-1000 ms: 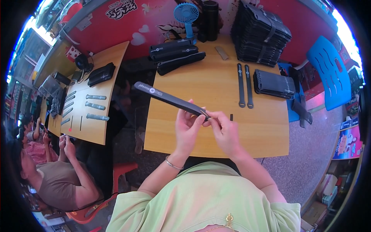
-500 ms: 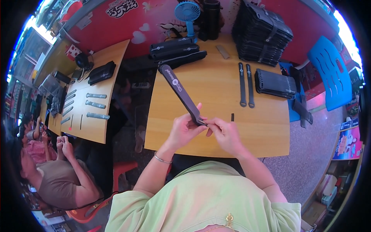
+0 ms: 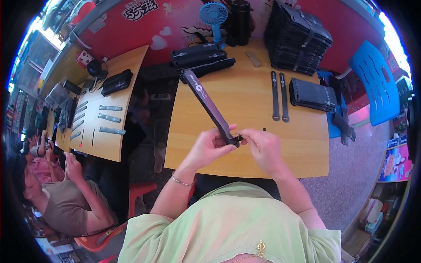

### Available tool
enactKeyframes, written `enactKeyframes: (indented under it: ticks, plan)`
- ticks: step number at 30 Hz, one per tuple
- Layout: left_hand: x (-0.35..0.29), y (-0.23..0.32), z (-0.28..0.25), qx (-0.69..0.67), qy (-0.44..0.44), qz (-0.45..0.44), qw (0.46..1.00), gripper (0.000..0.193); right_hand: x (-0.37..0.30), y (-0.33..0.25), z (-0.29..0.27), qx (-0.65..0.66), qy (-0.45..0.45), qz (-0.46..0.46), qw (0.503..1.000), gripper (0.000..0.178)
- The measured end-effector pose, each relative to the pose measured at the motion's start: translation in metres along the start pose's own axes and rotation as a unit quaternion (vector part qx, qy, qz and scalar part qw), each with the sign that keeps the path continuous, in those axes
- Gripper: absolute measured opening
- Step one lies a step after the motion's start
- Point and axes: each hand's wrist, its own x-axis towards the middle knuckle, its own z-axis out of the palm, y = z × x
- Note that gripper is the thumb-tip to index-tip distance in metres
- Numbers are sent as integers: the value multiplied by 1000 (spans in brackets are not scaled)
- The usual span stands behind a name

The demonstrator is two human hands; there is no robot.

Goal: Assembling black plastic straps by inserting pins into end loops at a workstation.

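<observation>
Dark strap (image 3: 205, 97), frame centre: left hand (image 3: 209, 148) is gripping its lower end; right hand (image 3: 265, 150), pinching at the tip, is sitting farther right than before, exposing more end.

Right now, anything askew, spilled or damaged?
No spill or damage visible. Dark strips hang off the blue seat at right, unlike the two straps lying flat on the table. The grey strap in the left hand looks intact.
</observation>
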Motion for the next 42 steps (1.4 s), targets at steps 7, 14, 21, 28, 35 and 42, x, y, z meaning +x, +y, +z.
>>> enactKeyframes:
  ticks: [7, 14, 21, 28, 35, 42]
  plan:
    - [-9, 4, -3, 37, -85, -61, 994, 39, 9, -3, -21, -80, 43, -54, 994, 21]
    - [-13, -11, 2, -38, -21, -22, 999, 31, 16, -8, -40, -149, -52, -84, 984, 24]
    - [12, -23, -4, -249, 143, -46, 957, 14, -9, -14, -21, -192, -107, -40, 975, 33]
    - [16, -31, 7, -359, 185, -5, 915, 10, -6, -8, -24, -9, -73, 46, 996, 61]
    - [14, -19, 42, -284, 177, -89, 938, 5, -7, -1, 11, 50, 0, -38, 998, 73]
    - [14, -29, 39, -269, 205, -66, 939, 11, -13, -3, 20, 67, 5, 0, 998, 70]
